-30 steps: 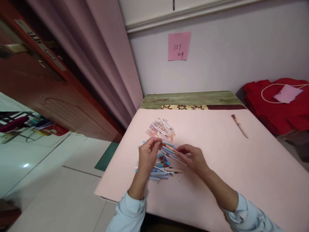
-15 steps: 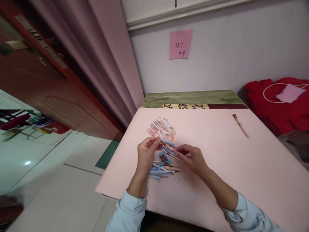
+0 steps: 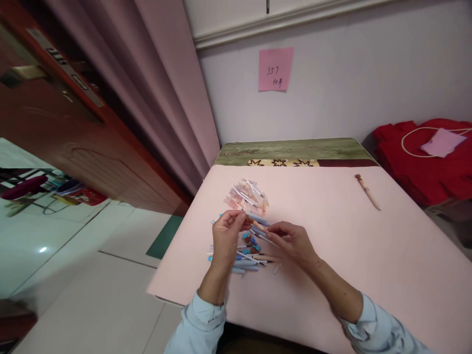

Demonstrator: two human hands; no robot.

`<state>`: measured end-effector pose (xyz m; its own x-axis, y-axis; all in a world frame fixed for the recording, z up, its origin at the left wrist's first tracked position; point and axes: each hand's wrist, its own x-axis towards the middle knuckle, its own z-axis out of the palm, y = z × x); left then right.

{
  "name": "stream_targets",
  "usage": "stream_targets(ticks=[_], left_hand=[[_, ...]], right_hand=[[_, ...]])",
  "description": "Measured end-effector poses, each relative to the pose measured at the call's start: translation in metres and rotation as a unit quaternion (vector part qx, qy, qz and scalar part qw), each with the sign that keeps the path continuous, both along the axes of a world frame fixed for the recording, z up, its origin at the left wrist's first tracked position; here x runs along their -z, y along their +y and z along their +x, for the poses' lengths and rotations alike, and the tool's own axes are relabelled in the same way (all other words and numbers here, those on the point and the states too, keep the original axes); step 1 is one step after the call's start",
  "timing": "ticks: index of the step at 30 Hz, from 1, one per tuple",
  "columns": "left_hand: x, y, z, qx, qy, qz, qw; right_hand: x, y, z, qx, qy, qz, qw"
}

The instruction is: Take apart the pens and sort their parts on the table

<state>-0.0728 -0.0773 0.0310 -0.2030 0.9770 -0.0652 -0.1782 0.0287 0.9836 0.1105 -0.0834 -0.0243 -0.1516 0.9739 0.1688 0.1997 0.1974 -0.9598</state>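
Note:
Between my two hands, above the table, is a peach-coloured pen (image 3: 258,225) with a brown end. My left hand (image 3: 229,227) pinches its brown end, and my right hand (image 3: 289,238) grips the other end. Below them lie loose pen parts: pale blue pen barrels (image 3: 248,263), thin white refills with dark tips (image 3: 252,257), and small blue and brown pieces (image 3: 251,241). My left hand hides some of these. Just beyond the hands is a heap of clear and pinkish pen parts (image 3: 246,195) mixed with white refills.
A brown-topped pen (image 3: 368,191) lies alone on the right of the pink-covered table (image 3: 324,290). A red cloth (image 3: 409,167) hangs beyond the right edge. A pink note (image 3: 276,69) is on the wall. A wooden door (image 3: 92,142) and curtain (image 3: 162,73) stand to the left.
My left hand has shifted slightly right, toward my right hand, along the pen. My right hand has hardly moved.

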Motion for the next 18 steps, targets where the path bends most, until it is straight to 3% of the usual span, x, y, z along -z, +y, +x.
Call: stream_targets(ticks=[9,14,18], left_hand=[[-0.008,-0.002,0.006,-0.015,-0.005,0.004,1.0],[-0.006,-0.007,-0.012,-0.032,0.019,0.003,0.999],[-0.002,-0.013,-0.046,-0.139,0.087,0.011,0.986]], right_hand=[[0.005,0.004,0.0,0.035,-0.005,0.07,0.997],[-0.003,0.006,-0.001,0.091,0.04,0.095,0.99],[-0.016,0.017,0.02,0.185,0.063,0.101,0.975]])
